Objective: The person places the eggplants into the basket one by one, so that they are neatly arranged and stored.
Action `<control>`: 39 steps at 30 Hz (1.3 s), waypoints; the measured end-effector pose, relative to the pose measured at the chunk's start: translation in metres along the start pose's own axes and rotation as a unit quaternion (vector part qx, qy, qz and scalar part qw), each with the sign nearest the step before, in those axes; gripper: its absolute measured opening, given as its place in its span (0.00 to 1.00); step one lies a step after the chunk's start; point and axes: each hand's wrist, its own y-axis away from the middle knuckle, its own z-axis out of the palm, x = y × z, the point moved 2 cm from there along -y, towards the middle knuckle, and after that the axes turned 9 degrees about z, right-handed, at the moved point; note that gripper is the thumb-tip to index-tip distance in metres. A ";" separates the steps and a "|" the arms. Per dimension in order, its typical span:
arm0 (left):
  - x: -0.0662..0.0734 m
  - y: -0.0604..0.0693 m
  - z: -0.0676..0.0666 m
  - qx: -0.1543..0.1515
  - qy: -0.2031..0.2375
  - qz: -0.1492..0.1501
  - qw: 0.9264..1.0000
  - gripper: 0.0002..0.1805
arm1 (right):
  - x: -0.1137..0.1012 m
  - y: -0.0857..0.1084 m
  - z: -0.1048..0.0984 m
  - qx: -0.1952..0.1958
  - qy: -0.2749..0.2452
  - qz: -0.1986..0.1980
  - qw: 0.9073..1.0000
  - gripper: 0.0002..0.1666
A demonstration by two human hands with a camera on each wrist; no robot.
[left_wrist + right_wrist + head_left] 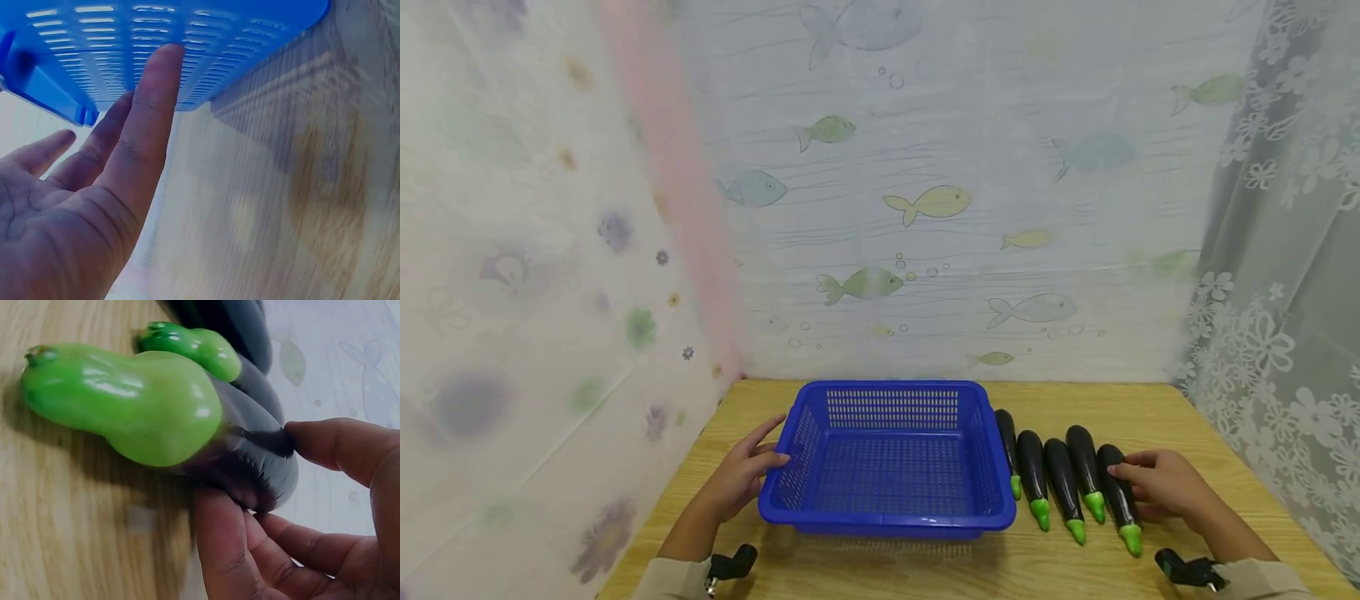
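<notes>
A blue plastic basket (887, 521) with slotted walls stands on the table, its inside bare. At its left side is my left hand (741, 471), the thumb tip at the rim in the head view. In the left wrist view this hand's fingers (144, 119) stretch fairly straight along the slotted outer wall. Several dark eggplants (1062, 479) with bright green caps lie side by side right of the basket. My right hand (1165, 483) pinches the rightmost eggplant (1117, 492), thumb on one side and fingers on the other; its green cap (162, 406) faces the right wrist camera.
The wooden table (1210, 442) reaches back to a curtain with fish drawings (925, 200). A flowered sheet (550, 333) hangs on the left, and a lace-patterned curtain (1285, 358) on the right. Each wrist wears a small black camera mount (733, 562).
</notes>
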 end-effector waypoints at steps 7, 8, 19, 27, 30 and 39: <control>0.000 -0.002 -0.001 0.000 0.001 -0.004 1.000 0.43 | -0.007 0.006 -0.005 0.007 -0.003 -0.015 1.000 0.51; 0.000 -0.002 -0.002 0.001 0.000 -0.005 1.000 0.43 | -0.009 0.007 -0.005 0.006 -0.005 -0.017 1.000 0.52; 0.009 -0.009 -0.004 0.054 -0.053 0.006 0.997 0.40 | -0.041 0.020 -0.004 -0.001 -0.012 -0.050 0.999 0.52; 0.015 -0.014 -0.002 0.015 -0.089 0.031 0.995 0.40 | -0.070 0.031 0.005 -0.008 -0.015 -0.079 0.997 0.51; 0.016 -0.014 -0.001 0.015 -0.089 0.026 0.996 0.40 | -0.080 0.034 0.008 -0.007 -0.015 -0.088 0.996 0.51; 0.016 -0.016 -0.002 0.014 -0.055 0.004 0.998 0.41 | -0.104 0.039 0.018 0.003 -0.001 -0.114 0.994 0.51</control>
